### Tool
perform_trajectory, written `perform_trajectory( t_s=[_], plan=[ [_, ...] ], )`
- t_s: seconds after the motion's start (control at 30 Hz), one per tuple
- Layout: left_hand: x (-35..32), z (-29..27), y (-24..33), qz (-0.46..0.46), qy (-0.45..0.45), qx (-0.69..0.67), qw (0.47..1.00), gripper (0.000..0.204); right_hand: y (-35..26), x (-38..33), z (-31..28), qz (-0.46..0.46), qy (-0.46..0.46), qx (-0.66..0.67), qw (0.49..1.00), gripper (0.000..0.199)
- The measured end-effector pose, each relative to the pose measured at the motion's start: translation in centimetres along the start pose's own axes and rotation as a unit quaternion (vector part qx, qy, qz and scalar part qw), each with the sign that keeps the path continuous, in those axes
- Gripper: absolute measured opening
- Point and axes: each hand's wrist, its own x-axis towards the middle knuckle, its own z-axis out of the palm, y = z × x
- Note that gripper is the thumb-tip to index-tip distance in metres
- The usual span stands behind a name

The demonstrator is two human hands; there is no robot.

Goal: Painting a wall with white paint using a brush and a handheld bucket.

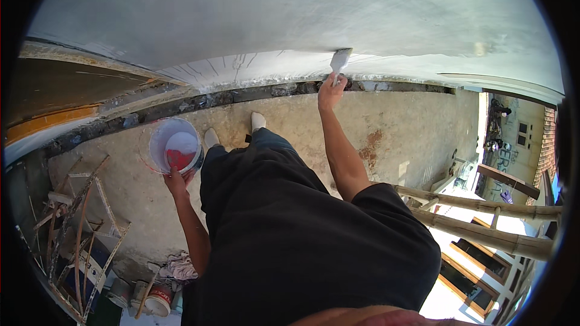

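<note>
Pail: red and white, at the lower left of the frame.
Bucket: left of centre, open top facing up, with white paint and a red patch inside.
Left hand: at the bucket's lower edge, fingers curled on the near rim and gripping it.
Right hand: upper middle, fingers pinching the brush's handle.
Brush: just above those fingers, coated white, its tip touching the grey wall across the top.
Ladder: pale poles at the right.
</note>
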Motion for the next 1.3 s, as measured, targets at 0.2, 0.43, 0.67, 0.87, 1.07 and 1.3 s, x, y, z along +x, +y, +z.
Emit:
perform_trajectory(
  t_s=[0.2,0.43,0.67,0.87,1.07,1.3],
  plan=[
    [1.9,-1.8,0.4,-0.032,-0.003,0.002,0.999,0.065,-4.4,-11.8,-0.2,-0.191,-0.437,0.019,0.879,0.027],
    [3.0,-2.6,1.2,-0.009,-0.024,-0.014,1.0,0.062,-3.7,-7.4,0.9,0.035,-0.074,0.004,0.997,0.028],
    [3.8,-3.2,2.4,-0.013,-0.049,0.005,0.999,0.053,-9.3,-17.2,3.6,-0.127,-0.421,0.121,0.89,0.025],
    [3.0,-4.3,4.3,-0.016,-0.059,0.031,0.998,0.049,-4.9,-12.7,3.1,-0.026,-0.272,0.052,0.96,0.031],
    [4.3,-5.1,4.8,0.0,-0.055,0.048,0.997,0.048,-9.4,-19.0,5.7,-0.055,-0.281,0.055,0.957,0.029],
    [7.9,-7.7,3.9,0.113,-0.066,0.155,0.979,0.053,-12.5,-22.8,6.1,-0.084,-0.386,0.066,0.917,0.029]
  ],
)
